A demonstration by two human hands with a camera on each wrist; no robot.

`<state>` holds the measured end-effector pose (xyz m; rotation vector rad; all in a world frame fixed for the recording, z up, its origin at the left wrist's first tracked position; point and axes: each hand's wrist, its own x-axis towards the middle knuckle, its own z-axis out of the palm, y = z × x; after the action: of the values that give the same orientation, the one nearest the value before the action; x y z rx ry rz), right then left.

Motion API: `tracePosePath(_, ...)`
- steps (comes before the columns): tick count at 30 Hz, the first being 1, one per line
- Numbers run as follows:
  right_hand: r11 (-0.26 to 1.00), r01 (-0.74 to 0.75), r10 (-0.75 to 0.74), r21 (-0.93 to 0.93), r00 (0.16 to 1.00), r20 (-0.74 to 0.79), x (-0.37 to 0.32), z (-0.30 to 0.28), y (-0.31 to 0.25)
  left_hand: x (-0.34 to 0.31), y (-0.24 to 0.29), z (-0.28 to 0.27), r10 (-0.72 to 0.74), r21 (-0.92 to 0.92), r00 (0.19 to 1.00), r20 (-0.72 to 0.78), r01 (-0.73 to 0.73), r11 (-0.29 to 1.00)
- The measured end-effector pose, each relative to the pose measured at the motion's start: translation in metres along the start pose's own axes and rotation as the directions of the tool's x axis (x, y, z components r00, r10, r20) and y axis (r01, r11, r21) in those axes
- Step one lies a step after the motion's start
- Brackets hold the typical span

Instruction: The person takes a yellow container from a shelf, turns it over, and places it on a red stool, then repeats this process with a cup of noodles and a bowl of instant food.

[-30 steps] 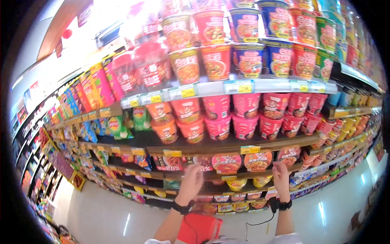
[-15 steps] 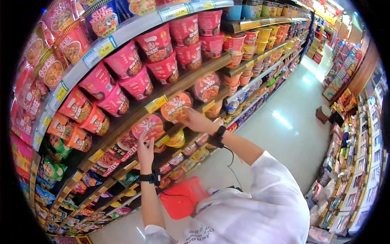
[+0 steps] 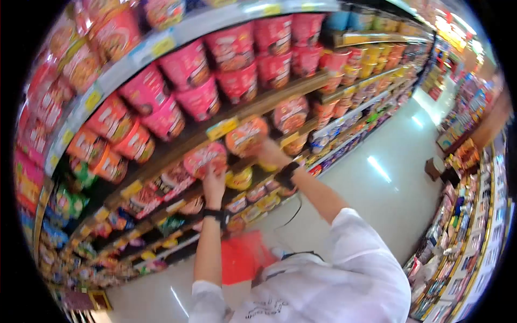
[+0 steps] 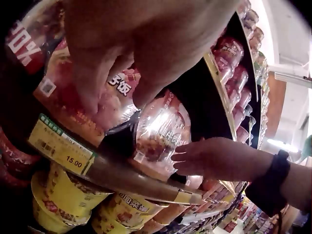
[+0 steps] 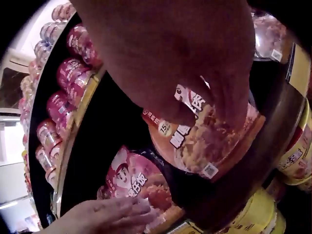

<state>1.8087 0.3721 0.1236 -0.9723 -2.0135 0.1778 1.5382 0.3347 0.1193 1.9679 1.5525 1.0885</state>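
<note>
My left hand (image 3: pixel 214 187) touches the front of a round pink instant rice pack (image 3: pixel 204 157) on a shelf. In the left wrist view its thumb and fingers spread over the shiny wrapper. To the right, my right hand (image 3: pixel 273 153) lies against an orange instant meal pack (image 3: pixel 245 135) with a beef picture on its front. In the right wrist view those fingers reach down over its face, their tips partly hidden by the hand. Straight fingers of the left hand (image 5: pixel 109 217) show along the pink pack there. Both packs stand side by side at the shelf's front edge.
Pink noodle tubs (image 3: pixel 196 102) stand stacked on the shelf above, and yellow tubs (image 4: pixel 68 195) sit below. A yellow price tag (image 4: pixel 63 146) lines the shelf edge. A red basket-like object (image 3: pixel 242 258) is near my body. The aisle floor (image 3: pixel 371 172) runs off right.
The view has swung to the right along the shelves since a second ago. Both hands went from raised before the shelf to touching the two packs; the left fingers now lie farther over the pink one.
</note>
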Motion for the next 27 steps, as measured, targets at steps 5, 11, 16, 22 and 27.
tracePosePath(5, 0.951, -0.297, 0.270, 0.089, 0.934, 0.234, 0.008, -0.033, -0.037, 0.001, 0.004, 0.006, -0.183, -0.010, 0.982, 0.045, 0.184, 0.983)
tracePosePath(11, 0.918, -0.307, 0.293, -0.251, 0.952, -0.091, -0.013, -0.003, 0.021, -0.001, 0.013, 0.012, -0.139, -0.097, 0.990, 0.012, 0.140, 0.985)
tracePosePath(16, 0.788, -0.616, 0.593, 0.004, 0.757, -0.275, -0.026, -0.006, 0.057, 0.003, 0.064, 0.008, 0.134, -0.046, 0.989, -0.065, -0.137, 0.990)
tracePosePath(22, 0.734, -0.675, 0.679, 0.076, 0.730, -0.080, -0.025, -0.003, 0.066, 0.046, 0.101, 0.022, 0.433, 0.662, 0.873, -0.225, -0.189, 0.725)
tracePosePath(27, 0.749, -0.659, 0.638, -0.076, 0.747, -0.188, -0.017, 0.002, 0.078, 0.067, 0.087, 0.036, 0.218, 0.717, 0.975, -0.046, -0.120, 0.687)
